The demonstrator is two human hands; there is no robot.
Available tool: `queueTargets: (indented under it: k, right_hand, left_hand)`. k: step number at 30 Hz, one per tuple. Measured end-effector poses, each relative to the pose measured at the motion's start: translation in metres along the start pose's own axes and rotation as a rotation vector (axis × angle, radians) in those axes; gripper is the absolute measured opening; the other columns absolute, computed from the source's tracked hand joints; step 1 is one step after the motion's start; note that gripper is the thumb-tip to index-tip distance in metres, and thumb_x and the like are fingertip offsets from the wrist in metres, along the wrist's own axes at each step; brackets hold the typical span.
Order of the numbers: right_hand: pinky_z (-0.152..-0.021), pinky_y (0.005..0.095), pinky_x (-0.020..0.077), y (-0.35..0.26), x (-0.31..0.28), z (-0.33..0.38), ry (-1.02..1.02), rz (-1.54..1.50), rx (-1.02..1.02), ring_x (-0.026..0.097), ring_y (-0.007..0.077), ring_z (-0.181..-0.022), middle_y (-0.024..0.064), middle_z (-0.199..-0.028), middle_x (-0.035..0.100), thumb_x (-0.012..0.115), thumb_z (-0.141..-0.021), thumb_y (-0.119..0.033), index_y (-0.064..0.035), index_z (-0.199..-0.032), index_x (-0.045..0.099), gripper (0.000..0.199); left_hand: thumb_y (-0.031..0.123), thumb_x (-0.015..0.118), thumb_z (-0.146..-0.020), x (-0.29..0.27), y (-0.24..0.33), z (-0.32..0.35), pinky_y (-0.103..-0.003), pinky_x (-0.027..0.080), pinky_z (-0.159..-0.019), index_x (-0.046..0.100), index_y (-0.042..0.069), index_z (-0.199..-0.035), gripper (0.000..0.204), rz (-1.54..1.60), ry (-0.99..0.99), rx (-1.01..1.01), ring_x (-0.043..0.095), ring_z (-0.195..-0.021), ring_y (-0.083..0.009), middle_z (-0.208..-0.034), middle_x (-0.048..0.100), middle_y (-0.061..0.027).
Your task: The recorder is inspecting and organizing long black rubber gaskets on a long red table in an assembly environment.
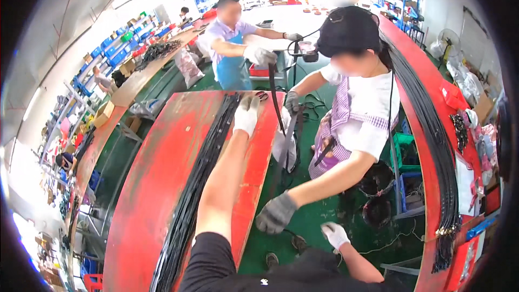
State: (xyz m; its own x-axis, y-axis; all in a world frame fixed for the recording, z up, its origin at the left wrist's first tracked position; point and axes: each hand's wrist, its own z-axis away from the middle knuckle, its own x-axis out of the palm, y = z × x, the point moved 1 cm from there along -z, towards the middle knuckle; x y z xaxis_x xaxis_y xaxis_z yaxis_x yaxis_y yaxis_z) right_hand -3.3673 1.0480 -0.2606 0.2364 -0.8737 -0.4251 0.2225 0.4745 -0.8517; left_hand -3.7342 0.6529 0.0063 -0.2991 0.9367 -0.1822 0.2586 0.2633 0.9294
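My left hand (247,114), in a white glove, reaches forward over the red table and rests beside the far end of a long bundle of black straps (197,184). Its fingers stretch forward, with no strap clearly gripped. Just past it lies a small dark loop (262,95). My right hand (335,235), also white-gloved, hangs low over the green floor, fingers loosely apart and nothing visible in them. To its left a co-worker's grey-gloved hand (277,213) is at the lower part of a dark strap (281,154); that person's other grey glove (292,103) grips higher up.
Across the table's end stands another person (230,43) in a blue apron, a white glove holding a black strap (273,84). On the right, a second red table (403,75) carries more black straps (427,113). Crates (405,151) and dark baskets (377,211) stand below it.
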Motion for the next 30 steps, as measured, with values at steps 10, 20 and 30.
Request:
queueTargets:
  k: [10,20,30]
  right_hand:
    - [-0.066,0.0323,0.0534,0.164,-0.091,0.044,0.305,-0.255,0.58,0.067,0.0156,-0.072,0.0077,-0.087,0.073,0.066,-0.1,-0.023,0.0006,-0.112,0.074,0.028]
    - [-0.075,0.038,0.0537,0.117,-0.078,-0.034,0.212,-0.24,0.407,0.071,0.0258,-0.081,0.0145,-0.085,0.073,0.066,-0.099,-0.026,0.0013,-0.101,0.074,0.029]
    - [-0.086,0.0328,0.0526,-0.315,-0.056,-0.099,-0.315,-0.79,-0.433,0.063,0.0161,-0.092,0.0065,-0.098,0.066,0.063,-0.104,-0.012,0.0039,-0.12,0.066,0.023]
  left_hand:
    - [0.058,0.073,-0.095,0.175,-0.104,-0.191,-0.037,0.044,-0.112,0.049,-0.005,-0.153,0.089,-0.087,-0.052,-0.117,0.06,-0.135,-0.0318,-0.147,0.062,-0.0215]
    - [0.025,0.062,-0.108,0.143,-0.139,-0.144,-0.05,0.06,-0.091,0.066,0.006,-0.118,0.022,0.574,-0.485,-0.595,0.069,-0.093,-0.0249,-0.098,0.067,-0.0059]
    - [0.023,0.067,-0.105,-0.051,0.01,0.031,-0.04,0.062,-0.076,0.058,-0.002,-0.138,0.041,0.466,-0.443,-0.49,0.072,-0.084,-0.0203,-0.098,0.071,-0.0095]
